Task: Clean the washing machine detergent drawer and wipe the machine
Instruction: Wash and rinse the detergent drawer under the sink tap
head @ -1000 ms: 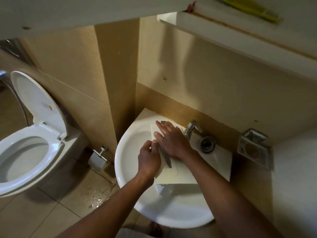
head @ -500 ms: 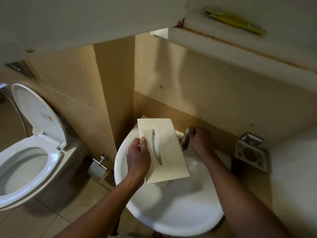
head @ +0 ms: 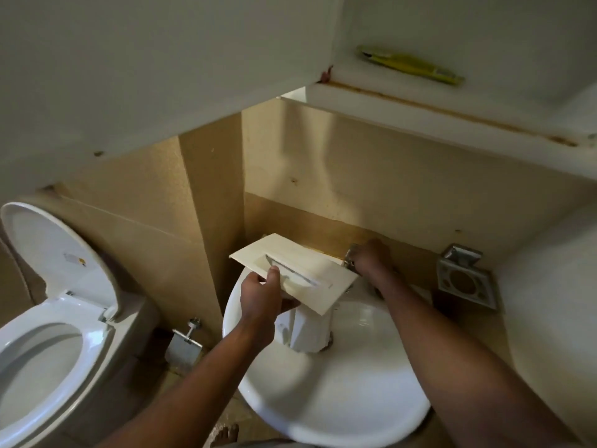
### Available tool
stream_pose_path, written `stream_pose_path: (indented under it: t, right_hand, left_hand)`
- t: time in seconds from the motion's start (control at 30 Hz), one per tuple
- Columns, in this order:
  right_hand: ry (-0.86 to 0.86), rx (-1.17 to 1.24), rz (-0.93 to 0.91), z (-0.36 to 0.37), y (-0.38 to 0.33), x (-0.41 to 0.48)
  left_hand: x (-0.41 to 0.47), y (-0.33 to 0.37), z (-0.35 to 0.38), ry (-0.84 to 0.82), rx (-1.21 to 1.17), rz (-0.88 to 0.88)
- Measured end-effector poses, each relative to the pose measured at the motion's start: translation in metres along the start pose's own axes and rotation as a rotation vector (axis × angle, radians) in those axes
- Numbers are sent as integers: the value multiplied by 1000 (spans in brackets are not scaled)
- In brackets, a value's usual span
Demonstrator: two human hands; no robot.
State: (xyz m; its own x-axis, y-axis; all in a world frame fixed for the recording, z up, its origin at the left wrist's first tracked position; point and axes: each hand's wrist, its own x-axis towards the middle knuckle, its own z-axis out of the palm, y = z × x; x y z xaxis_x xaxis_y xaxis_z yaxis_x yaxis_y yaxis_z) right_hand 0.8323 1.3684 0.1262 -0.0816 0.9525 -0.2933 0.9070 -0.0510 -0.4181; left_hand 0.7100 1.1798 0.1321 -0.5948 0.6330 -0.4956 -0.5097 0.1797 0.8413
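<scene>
Over the round white ceramic washbasin (head: 339, 402), the left hand (head: 261, 297) has its grip closed on the near edge of the cream plastic detergent drawer (head: 292, 273), thumb on the face panel, the drawer's white body hanging into the bowl. At the basin's back edge, the right hand (head: 371, 258) is wrapped around the chrome metal tap (head: 350, 258).
</scene>
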Motion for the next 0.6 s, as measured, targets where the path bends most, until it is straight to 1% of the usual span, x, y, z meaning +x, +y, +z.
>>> stream_pose_path:
  t: [0.03, 0.07, 0.13, 0.27, 0.37, 0.5, 0.6]
  right_hand:
    - [-40, 96, 30, -3, 6, -2]
    - [-73, 243, 62, -6, 12, -6]
    - [-132, 431, 106, -15, 20, -27]
    - [-152, 734, 213, -25, 38, -69]
    - [-73, 845, 289, -31, 55, -109]
    - [-117, 1027, 247, -37, 63, -160]
    - [-125, 989, 216, -34, 62, -179]
  left_hand:
    - [1, 3, 1, -27, -18, -25]
    - [2, 6, 1, -55, -36, -50]
    - [2, 13, 1, -113, -69, -76]
    - [-2, 18, 1, -258, -90, -88]
    - [-16, 16, 5, -342, -116, -173]
    - [-31, 3, 12, -402, -75, -262]
    - [-45, -12, 11, -422, -35, -287]
